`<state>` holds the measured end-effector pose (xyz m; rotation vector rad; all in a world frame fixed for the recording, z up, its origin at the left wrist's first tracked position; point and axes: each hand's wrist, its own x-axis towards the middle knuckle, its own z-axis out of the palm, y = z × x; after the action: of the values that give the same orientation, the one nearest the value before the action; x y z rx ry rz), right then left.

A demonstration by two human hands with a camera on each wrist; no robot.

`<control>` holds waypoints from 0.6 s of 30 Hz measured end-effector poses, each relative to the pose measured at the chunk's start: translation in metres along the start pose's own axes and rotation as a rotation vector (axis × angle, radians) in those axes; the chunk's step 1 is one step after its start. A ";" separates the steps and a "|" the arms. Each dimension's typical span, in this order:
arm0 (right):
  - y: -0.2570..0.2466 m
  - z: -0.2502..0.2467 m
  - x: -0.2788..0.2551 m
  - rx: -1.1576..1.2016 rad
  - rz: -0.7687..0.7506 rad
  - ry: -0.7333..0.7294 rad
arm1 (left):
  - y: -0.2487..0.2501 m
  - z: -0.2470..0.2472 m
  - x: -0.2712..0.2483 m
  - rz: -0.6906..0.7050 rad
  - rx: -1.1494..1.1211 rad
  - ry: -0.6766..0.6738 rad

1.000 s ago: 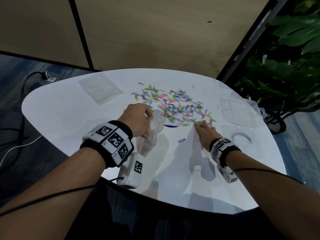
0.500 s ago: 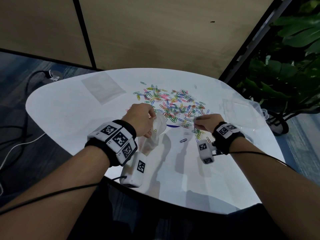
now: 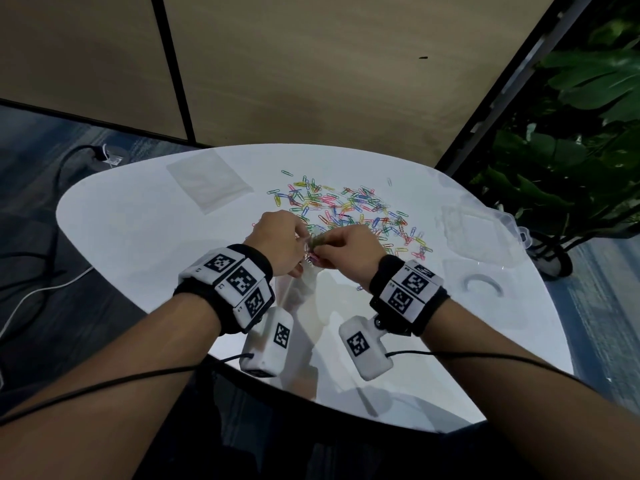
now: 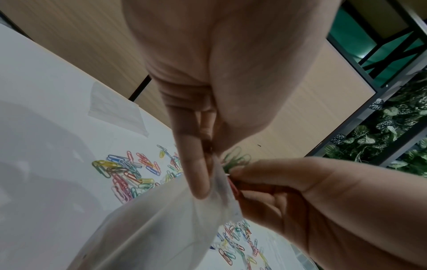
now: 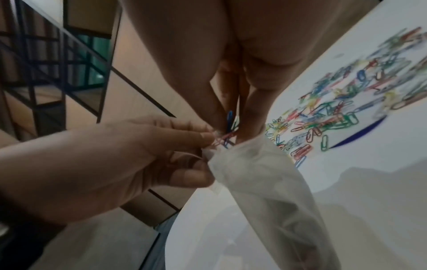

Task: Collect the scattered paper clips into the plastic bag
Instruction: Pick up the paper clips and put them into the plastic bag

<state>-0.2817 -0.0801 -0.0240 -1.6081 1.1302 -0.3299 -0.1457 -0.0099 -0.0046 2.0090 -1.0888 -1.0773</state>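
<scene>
A clear plastic bag [image 3: 300, 286] hangs over the white table [image 3: 138, 237], and my left hand [image 3: 304, 249] pinches its mouth. In the left wrist view the left fingers [image 4: 196, 175] clamp the bag's rim [image 4: 221, 184]. My right hand [image 3: 323, 252] pinches a small bunch of coloured paper clips [image 5: 229, 126] right at the bag's [image 5: 265, 182] mouth, touching the left hand. Green and red clips [image 4: 235, 160] stick out of the right fingers. Many scattered clips [image 3: 346, 209] lie on the table just beyond both hands.
A flat stack of spare clear bags [image 3: 207, 185] lies at the table's far left. A clear plastic box [image 3: 478, 233] and a clear ring-shaped piece [image 3: 481, 282] sit at the right. A leafy plant [image 3: 571, 150] stands beyond the right edge, and cables [image 3: 52, 271] cross the floor at left.
My right hand rose from the table with a pinch of clips and moved left to the bag's mouth. The left hand kept holding the bag in about the same place.
</scene>
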 end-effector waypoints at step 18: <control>0.130 -0.115 0.021 -0.918 0.649 0.036 | 0.002 -0.005 -0.001 -0.008 0.011 0.016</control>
<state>-0.4163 -0.1602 -0.1012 -1.8470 1.9042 0.6850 -0.1421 -0.0100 0.0002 2.0293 -1.0816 -1.0596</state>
